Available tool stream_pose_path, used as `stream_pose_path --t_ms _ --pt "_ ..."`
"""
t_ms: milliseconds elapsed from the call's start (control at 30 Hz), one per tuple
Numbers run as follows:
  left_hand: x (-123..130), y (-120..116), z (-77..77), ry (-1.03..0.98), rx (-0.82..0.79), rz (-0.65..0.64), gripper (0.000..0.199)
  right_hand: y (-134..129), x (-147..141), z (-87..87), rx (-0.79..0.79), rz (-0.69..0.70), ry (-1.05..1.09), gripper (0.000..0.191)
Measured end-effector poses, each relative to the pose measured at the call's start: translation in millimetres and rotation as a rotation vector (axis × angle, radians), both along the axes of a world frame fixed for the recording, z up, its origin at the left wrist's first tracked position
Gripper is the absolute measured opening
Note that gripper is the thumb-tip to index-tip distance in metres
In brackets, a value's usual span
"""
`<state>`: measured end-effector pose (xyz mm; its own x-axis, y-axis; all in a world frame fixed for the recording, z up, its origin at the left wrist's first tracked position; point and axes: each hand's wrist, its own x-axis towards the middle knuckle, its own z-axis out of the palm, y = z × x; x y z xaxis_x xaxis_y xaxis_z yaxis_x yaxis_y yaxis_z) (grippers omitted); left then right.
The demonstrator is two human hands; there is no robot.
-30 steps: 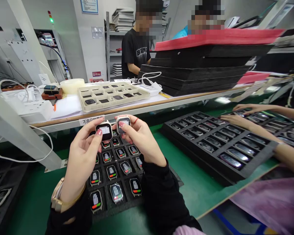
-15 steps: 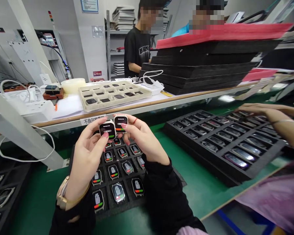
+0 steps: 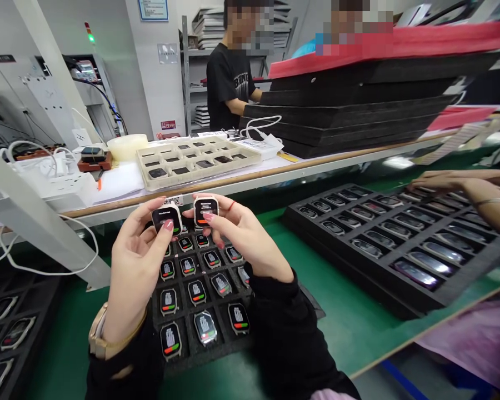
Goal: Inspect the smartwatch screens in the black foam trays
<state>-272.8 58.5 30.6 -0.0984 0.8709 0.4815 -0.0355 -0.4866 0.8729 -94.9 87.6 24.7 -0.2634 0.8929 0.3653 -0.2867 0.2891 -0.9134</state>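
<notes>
My left hand [image 3: 139, 253] grips a smartwatch without a strap [image 3: 162, 219], its lit screen facing me and the thumb resting on the glass. In my right hand [image 3: 245, 236] is a second strapless smartwatch [image 3: 207, 209], also lit, with the thumb on its screen. A small gap separates the two watches. Below both hands lies a black foam tray [image 3: 183, 364] with several lit watches in its slots, such as a watch [image 3: 238, 318] showing red and green buttons. My hands and sleeves cover part of that tray.
Another black foam tray [image 3: 300, 233] of watches lies right, where a co-worker's hand [image 3: 454, 180] reaches over it. A third tray [image 3: 41, 294] is at left. On the shelf stand a cream tray [image 3: 166, 180] and stacked black foam trays [image 3: 358, 122]. A white post [image 3: 54, 239] rises left.
My left hand and its watch have moved left, away from the watch in my right hand. The right watch's screen shows more text. The view has shifted slightly.
</notes>
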Motion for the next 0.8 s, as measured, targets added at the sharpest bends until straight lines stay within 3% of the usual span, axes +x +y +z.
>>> stream_pose_path --t_ms 200,433,533,633,800 --pt "-3 -11 5.7 -0.012 -0.006 -0.071 0.043 0 7 -0.8 -0.072 0.092 0.078 0.043" --pt "-3 -49 19.8 -0.084 -0.168 -0.561 0.052 2 7 -0.3 -0.106 0.119 0.197 0.041" --pt "-6 -55 23.3 -0.126 -0.220 -0.656 0.047 2 3 -0.1 -0.118 0.116 0.211 0.042" --pt "-13 -52 27.3 -0.210 -0.221 -0.570 0.046 4 1 -0.4 -0.122 0.119 0.238 0.043" --pt "-21 -40 26.4 -0.265 -0.160 -0.174 0.053 9 -2 -2.1 -0.091 0.146 0.295 0.046"
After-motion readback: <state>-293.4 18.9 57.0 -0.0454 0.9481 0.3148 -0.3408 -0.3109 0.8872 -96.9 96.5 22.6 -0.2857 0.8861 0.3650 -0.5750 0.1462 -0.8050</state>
